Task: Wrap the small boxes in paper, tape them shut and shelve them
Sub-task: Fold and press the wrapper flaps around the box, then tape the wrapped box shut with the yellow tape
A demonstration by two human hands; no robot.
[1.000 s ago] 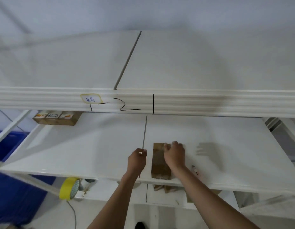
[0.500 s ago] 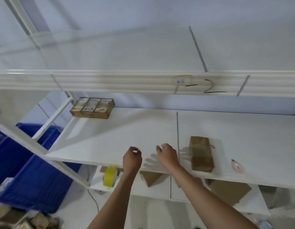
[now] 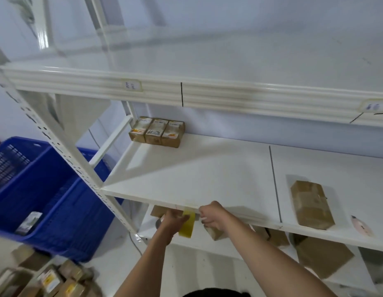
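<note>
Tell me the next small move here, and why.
Probably bring the yellow tape roll out from the lower shelf: the left hand is on it, the right hand on a brown box alongside that may need sealing.

blue crate [image 3: 47,189] left of rack | handwritten label [image 3: 132,85] on shelf edge

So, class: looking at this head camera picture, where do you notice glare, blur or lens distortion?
Head view: glare streaks the glossy upright at top left; the loose boxes at bottom left are smeared by motion blur; the wide lens bows the upper shelf edge; the wrapped box on the middle shelf stays fairly sharp.
</note>
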